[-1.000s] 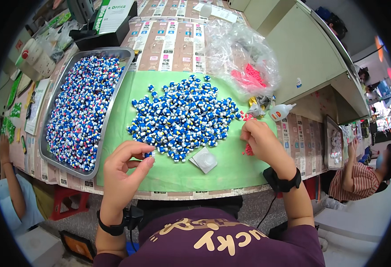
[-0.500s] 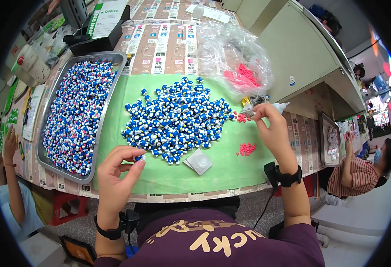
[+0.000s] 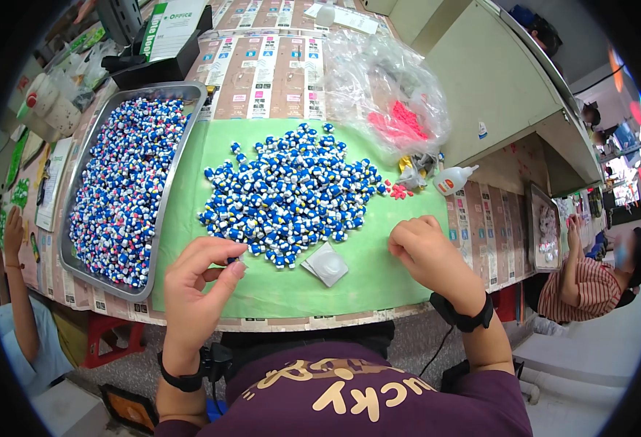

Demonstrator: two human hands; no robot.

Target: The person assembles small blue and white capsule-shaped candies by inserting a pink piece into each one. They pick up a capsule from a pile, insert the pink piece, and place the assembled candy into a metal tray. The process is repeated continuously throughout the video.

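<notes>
A tiny blue-and-white piece (image 3: 232, 259), mostly hidden, is pinched between the thumb and fingers of my left hand (image 3: 198, 280), left of the pile's near edge. My right hand (image 3: 437, 255) is closed low over the green mat (image 3: 378, 291) at the right. Its fingertips point down, and whatever they hold is hidden. A broad pile of blue-and-white pieces (image 3: 291, 189) covers the mat's middle. Small pink pieces (image 3: 399, 190) lie loose at the pile's right edge. A clear round dish on a white square (image 3: 325, 264) rests between my hands.
A metal tray (image 3: 167, 211) full of blue, white and pink pieces stands left. Behind at right are a clear plastic bag (image 3: 357, 73) with pink pieces, crumpled foil (image 3: 416, 171) and a white squeeze bottle (image 3: 453, 180). A cabinet (image 3: 495, 87) borders the right. Two people sit at either side.
My right hand has come down toward me from the upper pink pieces to the lower pink cluster, now covered by it. The squeeze bottle is uncovered. My left hand keeps its pinch, barely shifted.
</notes>
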